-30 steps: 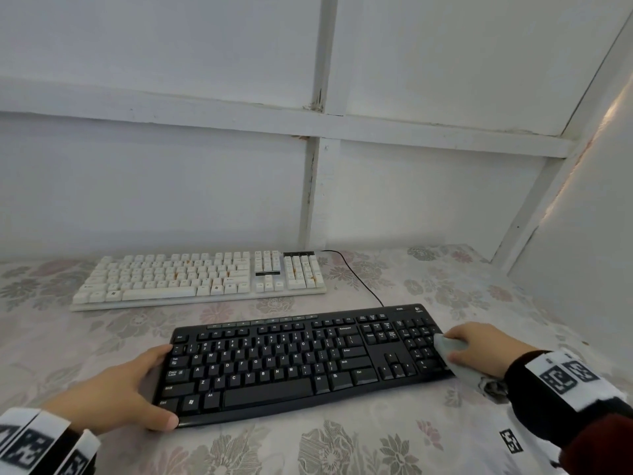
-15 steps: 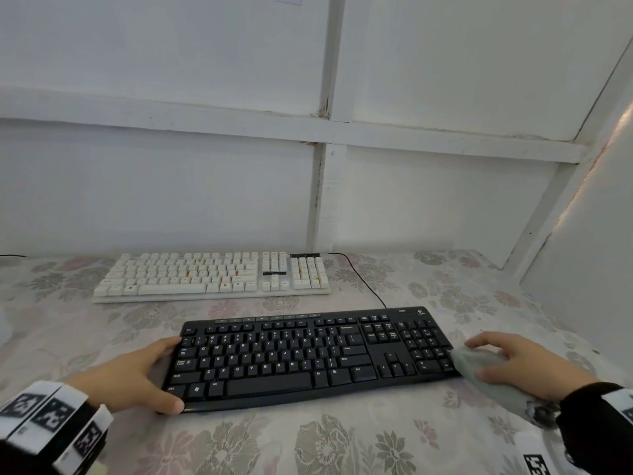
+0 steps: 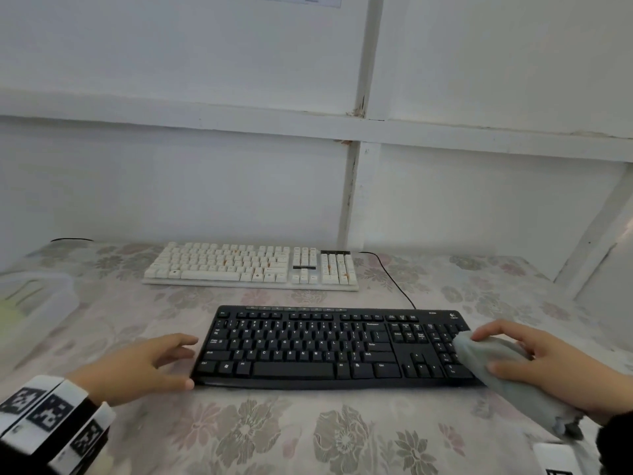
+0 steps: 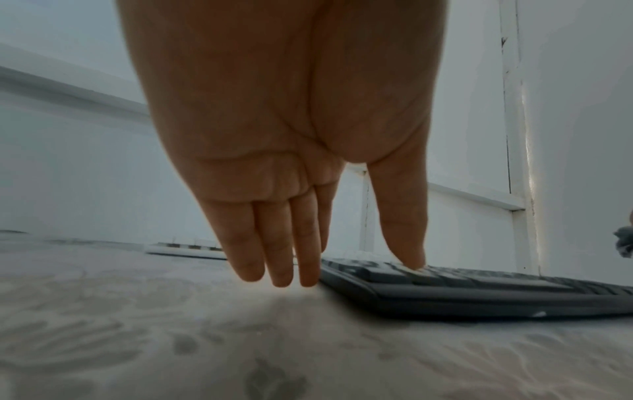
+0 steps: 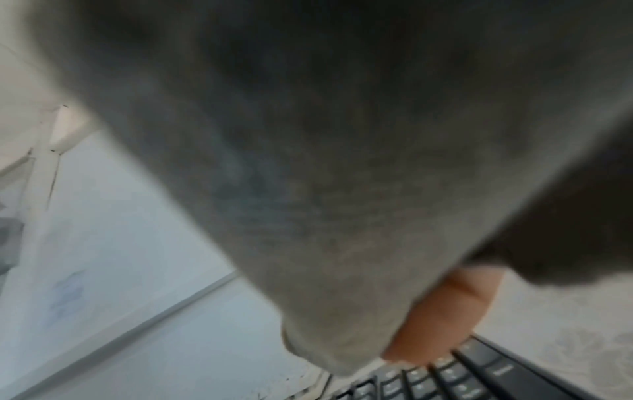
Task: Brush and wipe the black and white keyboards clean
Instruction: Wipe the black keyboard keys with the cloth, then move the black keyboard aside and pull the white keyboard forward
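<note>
The black keyboard (image 3: 335,347) lies in front of me on the floral tablecloth. The white keyboard (image 3: 253,267) lies behind it by the wall. My left hand (image 3: 171,361) rests at the black keyboard's left end with straight fingers (image 4: 281,259), its thumb at the front-left corner. My right hand (image 3: 486,351) grips a grey cloth (image 3: 513,382) and holds it on the keyboard's right end, over the number pad. In the right wrist view the cloth (image 5: 308,189) fills most of the picture, with one fingertip (image 5: 441,319) above the black keys (image 5: 479,379).
A clear plastic container (image 3: 37,303) stands at the left edge of the table. The black keyboard's cable (image 3: 394,282) runs back past the white keyboard. White walls close off the back and the right. A white object (image 3: 555,454) lies at the bottom right.
My right hand slid the cloth off the keyboard's right edge, then back onto the number pad. My left fingers came off the keyboard's left edge. The view shifted left.
</note>
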